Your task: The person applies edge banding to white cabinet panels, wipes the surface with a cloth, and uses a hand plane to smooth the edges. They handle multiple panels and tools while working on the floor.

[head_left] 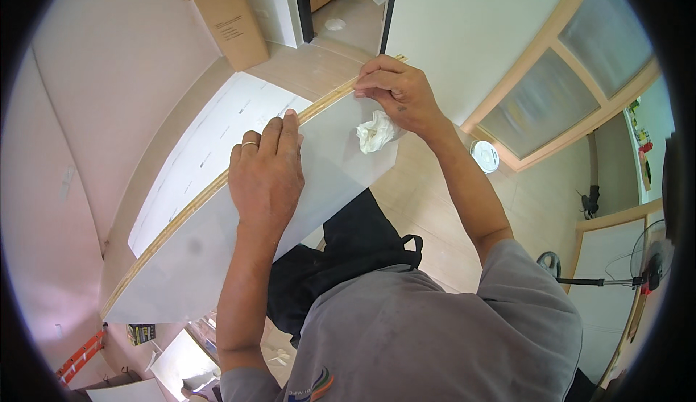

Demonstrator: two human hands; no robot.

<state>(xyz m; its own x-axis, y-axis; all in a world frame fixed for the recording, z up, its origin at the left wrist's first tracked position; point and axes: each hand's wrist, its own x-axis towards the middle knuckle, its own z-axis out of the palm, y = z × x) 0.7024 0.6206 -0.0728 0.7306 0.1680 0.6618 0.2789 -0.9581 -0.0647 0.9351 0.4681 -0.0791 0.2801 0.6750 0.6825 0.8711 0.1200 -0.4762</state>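
Note:
A large white-faced wooden board (330,159) stands tilted in front of me, its bare layered wood edge running diagonally from lower left to upper right. My left hand (267,177), with a ring on one finger, lies flat on the white face, fingertips reaching the edge. Near the upper right end, my right hand (399,94) has its thumb and fingers pressed together at that edge. A crumpled white tissue (375,132) hangs from the palm side of this hand, against the board. Whether something small is also between the right fingertips is hidden.
Another white sheet (217,148) lies on the floor beyond the board. A tall cardboard box (228,21) leans at the wall beside a doorway. To the right are a round white tub (484,156), a wood-framed glass door (540,97) and a fan (647,268). An orange ladder (81,358) shows lower left.

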